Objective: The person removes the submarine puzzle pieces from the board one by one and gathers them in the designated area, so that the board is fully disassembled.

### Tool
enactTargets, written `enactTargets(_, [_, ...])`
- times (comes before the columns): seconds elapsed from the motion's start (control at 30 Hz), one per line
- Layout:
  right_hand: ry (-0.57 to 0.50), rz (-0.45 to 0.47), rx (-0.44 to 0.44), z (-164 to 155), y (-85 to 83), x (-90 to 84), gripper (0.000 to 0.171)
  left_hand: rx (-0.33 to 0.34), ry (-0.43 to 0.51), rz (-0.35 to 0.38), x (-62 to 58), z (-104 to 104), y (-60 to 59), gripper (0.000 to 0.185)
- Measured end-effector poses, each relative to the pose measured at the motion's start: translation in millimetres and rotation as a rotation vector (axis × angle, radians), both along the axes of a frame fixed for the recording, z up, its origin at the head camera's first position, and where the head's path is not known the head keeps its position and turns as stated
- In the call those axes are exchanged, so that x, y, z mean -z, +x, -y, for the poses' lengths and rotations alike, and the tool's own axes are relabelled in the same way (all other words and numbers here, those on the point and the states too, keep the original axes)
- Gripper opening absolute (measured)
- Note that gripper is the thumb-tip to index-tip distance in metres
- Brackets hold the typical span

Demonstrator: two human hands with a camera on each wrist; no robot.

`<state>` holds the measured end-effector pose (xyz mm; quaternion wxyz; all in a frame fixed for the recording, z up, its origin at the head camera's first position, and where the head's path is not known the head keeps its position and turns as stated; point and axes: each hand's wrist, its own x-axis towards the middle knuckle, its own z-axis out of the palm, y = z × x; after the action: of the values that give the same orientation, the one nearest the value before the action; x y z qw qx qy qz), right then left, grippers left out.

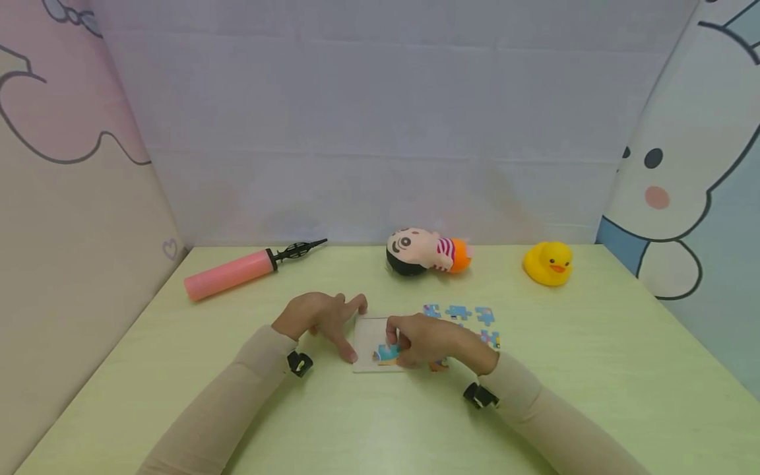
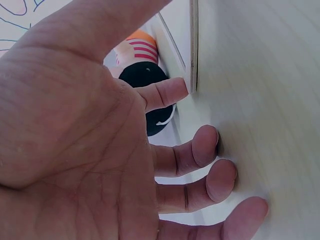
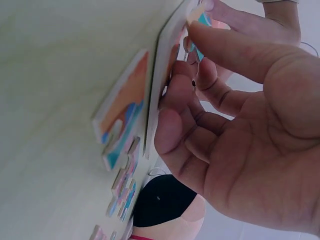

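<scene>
Nearest, on the desk (image 1: 368,429): left hand (image 1: 317,316) spread, fingertips steadying puzzle board (image 1: 369,340) at its 9 o'clock edge; right hand (image 1: 430,340) pinching a blue puzzle piece (image 1: 387,354) over the board's 3 o'clock side. Farther, at 2 o'clock, loose pieces (image 1: 460,312); beyond, doll (image 1: 424,251), duck (image 1: 549,264), pump (image 1: 237,272).

Pump (image 1: 230,273) far left, doll (image 1: 424,251) behind puzzle tray (image 1: 369,330), duck (image 1: 549,263) right.

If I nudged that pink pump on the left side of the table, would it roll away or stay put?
The pink pump would probably roll: its body looks like a smooth cylinder lying on its side on the flat table. The black handle at one end might make it veer. It looks like light plastic.
</scene>
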<state>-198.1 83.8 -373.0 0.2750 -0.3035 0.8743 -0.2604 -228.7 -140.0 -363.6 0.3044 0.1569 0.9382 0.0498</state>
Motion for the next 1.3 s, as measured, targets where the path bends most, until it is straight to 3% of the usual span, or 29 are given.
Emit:
enactTargets(0.17, [-0.017,-0.096,-0.031,2,-1.6,-0.1,0.019,0.001,0.005,0.005,-0.2,-1,0.2,0.083])
enactTargets(0.67, [-0.04,-0.157,-0.07,-19,-9.2,-8.4,0.013,0.021,-0.032,-0.034,0.4,-3,0.0,0.085])
enactTargets(1.0, [-0.078,-0.166,-0.077,-55,-13.6,-12.5,0.012,0.011,-0.019,-0.017,0.0,0,2.0,0.086])
enactTargets(1.3, [-0.066,-0.122,-0.031,-86,-11.6,-18.2,0.009,0.006,-0.033,-0.01,1.1,0,-0.3,0.086])
